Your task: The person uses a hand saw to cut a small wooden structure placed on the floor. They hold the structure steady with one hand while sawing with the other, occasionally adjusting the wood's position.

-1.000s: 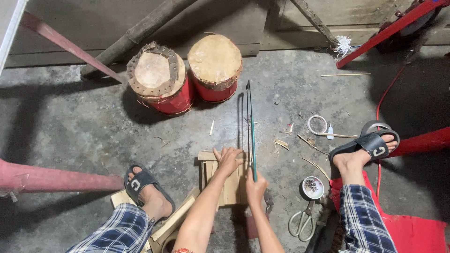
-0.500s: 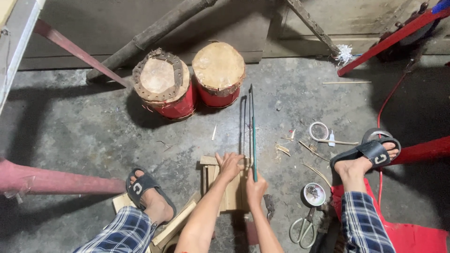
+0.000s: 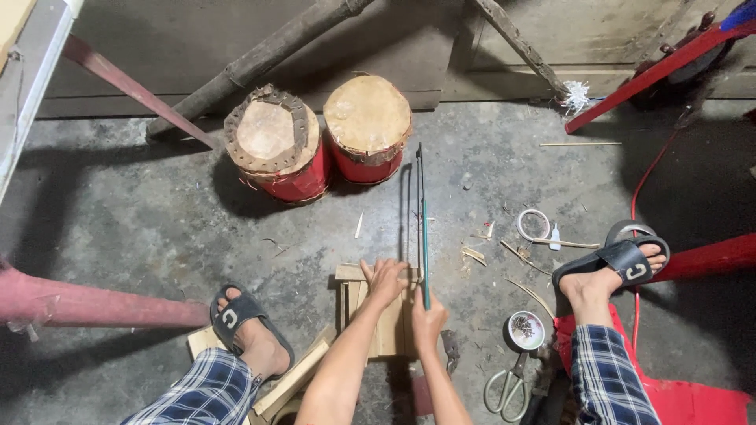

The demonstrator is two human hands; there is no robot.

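My left hand (image 3: pixel 386 280) presses down on a small wooden block stand (image 3: pixel 378 315) on the concrete floor between my feet. My right hand (image 3: pixel 429 321) grips the near end of a long thin dark strip (image 3: pixel 423 212) that runs straight away from me across the stand's right edge, its far tip reaching toward the red drums. A blade-like tool seems to lie along the strip, but I cannot tell it apart from the strip.
Two red drums (image 3: pixel 276 149) (image 3: pixel 368 130) with skin tops stand ahead. Scissors (image 3: pixel 508 386), a small round dish (image 3: pixel 526 329), a tape ring (image 3: pixel 534 224) and wood shavings (image 3: pixel 474 253) lie right. My sandalled feet (image 3: pixel 244 330) (image 3: pixel 618 264) flank the stand. Red metal legs (image 3: pixel 94 303) cross at left.
Both hands and the strip stay in place on the stand. The view has shifted slightly, so the drums and floor sit a little further right.
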